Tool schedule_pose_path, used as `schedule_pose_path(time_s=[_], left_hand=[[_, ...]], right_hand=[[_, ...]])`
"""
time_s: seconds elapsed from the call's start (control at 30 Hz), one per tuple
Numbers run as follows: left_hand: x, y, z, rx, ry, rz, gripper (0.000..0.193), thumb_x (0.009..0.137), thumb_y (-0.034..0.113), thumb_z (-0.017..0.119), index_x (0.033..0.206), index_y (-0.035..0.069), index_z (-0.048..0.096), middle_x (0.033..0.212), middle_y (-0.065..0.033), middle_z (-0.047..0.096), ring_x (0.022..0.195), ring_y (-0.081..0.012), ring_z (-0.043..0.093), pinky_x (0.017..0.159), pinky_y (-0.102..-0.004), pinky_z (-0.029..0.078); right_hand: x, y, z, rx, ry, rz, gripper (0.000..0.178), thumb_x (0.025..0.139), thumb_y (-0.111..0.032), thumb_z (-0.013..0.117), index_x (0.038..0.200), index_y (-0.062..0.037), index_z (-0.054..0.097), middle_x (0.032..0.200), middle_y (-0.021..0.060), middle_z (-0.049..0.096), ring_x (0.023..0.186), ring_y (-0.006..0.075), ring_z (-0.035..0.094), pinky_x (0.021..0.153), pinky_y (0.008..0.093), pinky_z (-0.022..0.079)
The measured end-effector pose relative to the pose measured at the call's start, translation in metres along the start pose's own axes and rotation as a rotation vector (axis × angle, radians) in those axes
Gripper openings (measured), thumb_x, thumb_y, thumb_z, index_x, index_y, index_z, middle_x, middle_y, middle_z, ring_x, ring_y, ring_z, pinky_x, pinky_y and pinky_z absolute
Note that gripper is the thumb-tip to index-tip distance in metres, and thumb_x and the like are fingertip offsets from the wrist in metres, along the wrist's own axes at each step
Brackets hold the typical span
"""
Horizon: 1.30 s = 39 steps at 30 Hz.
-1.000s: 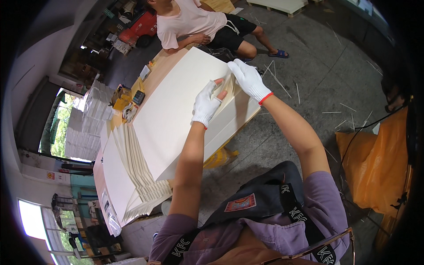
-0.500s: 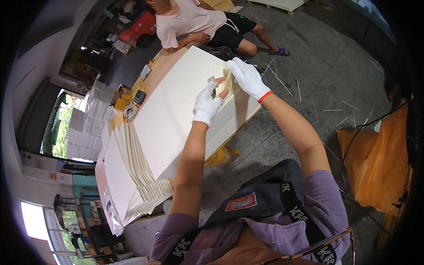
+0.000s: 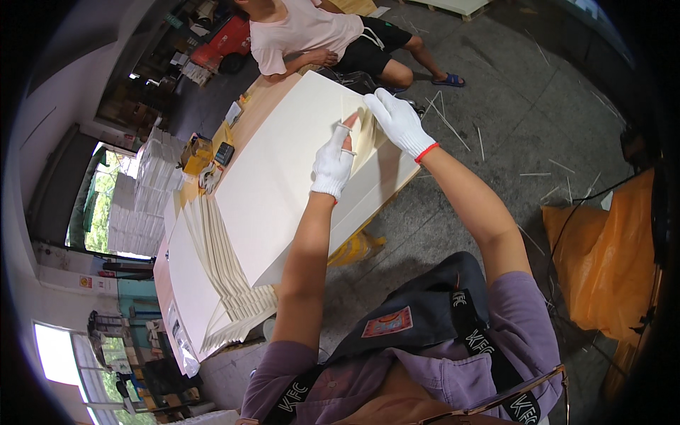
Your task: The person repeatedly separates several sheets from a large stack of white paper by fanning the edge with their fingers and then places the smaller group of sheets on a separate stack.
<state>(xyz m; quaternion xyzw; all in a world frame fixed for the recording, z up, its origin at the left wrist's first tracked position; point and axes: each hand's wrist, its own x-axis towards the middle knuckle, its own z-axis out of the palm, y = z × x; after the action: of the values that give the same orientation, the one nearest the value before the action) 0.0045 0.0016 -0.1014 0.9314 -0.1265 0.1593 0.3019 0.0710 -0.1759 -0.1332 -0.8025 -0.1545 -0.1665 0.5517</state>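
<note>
Stack of white sheets [image 3: 273, 180] on wooden-topped table [image 3: 266, 103], with raised sheets [image 3: 366, 138] bowed upward near one corner. Right gloved hand [image 3: 400, 124]: fingers nearly closed over the raised edge, holding it, thumb hidden. Left gloved hand [image 3: 333, 164]: index finger extended, close against the sheets; grip impossible to tell. Fanned stack [image 3: 225, 265] at near left.

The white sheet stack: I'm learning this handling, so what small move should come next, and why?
Perhaps use the left hand, whose bare fingertips lie by the bowed sheets, to part one, while the right hand steadies the rest: they bulge between both hands, so they look separable.
</note>
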Motion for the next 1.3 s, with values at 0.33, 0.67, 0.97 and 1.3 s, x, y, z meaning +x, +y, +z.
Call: schedule_pose_path(time_s=[0.33,0.67,0.97,1.3], left_hand=[[0.002,0.007,-0.003,0.050,-0.123,-0.073,0.041,0.087,0.030,0.071,0.126,0.019,0.064,0.111,-0.0113,0.071,0.098,-0.0255,0.067,0.087,-0.0345,0.051],[0.004,0.000,0.000,0.016,-0.124,-0.060,0.044,0.087,0.027,0.072,0.129,0.019,0.063,0.113,-0.0119,0.070,0.105,-0.0257,0.066,0.089,-0.0346,0.050],[0.003,0.010,-0.004,0.025,-0.096,-0.176,0.037,0.097,0.031,0.055,0.133,0.032,0.059,0.114,-0.0195,0.069,0.101,-0.0424,0.066,0.085,-0.0462,0.053],[-0.001,0.003,-0.002,-0.002,-0.059,0.001,0.032,0.101,0.025,0.045,0.129,0.028,0.060,0.107,-0.0173,0.070,0.095,-0.0377,0.068,0.082,-0.0416,0.053]], right_hand=[[-0.001,0.005,0.003,0.018,0.027,-0.050,0.045,0.102,-0.050,0.037,0.100,-0.0073,0.053,0.087,0.0235,0.063,0.086,0.0458,0.061,0.072,0.0529,0.046],[-0.001,0.003,0.001,0.030,0.015,-0.019,0.047,0.101,-0.052,0.037,0.100,-0.0068,0.052,0.087,0.0233,0.063,0.086,0.0460,0.061,0.073,0.0525,0.046],[-0.003,-0.010,-0.008,0.098,-0.016,0.061,0.055,0.097,-0.058,0.045,0.093,-0.0041,0.054,0.080,0.0214,0.062,0.081,0.0431,0.062,0.071,0.0476,0.046],[-0.007,-0.011,-0.013,0.274,0.006,0.142,0.047,0.096,-0.047,0.055,0.087,-0.0012,0.052,0.071,0.0115,0.055,0.067,0.0189,0.056,0.068,0.0351,0.047]])
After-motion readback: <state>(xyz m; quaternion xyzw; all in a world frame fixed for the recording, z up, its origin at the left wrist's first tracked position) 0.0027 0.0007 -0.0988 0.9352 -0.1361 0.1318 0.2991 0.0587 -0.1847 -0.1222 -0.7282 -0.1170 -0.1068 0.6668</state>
